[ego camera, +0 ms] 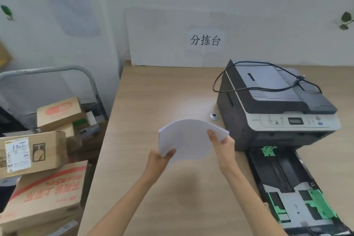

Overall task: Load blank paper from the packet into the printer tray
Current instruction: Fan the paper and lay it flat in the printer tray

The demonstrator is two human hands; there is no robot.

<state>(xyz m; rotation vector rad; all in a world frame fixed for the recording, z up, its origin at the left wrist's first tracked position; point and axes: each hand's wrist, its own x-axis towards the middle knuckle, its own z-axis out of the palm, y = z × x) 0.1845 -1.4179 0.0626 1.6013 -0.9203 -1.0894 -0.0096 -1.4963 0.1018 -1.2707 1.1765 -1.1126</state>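
A stack of blank white paper [188,140] is held above the wooden table, bowed upward in an arch. My left hand [160,161] grips its near left corner. My right hand [223,146] pinches its right edge, thumb on top. To the right stands a grey and black printer [274,105]. Its paper tray [295,193] is pulled out toward me, black with green guides, and holds no paper. No paper packet is visible.
A black cable [268,87] lies looped over the printer lid. A small round metal object [214,116] sits on the table [153,101] left of the printer. Cardboard boxes [44,159] are piled on a cart left of the table. A white board with a sign leans against the wall.
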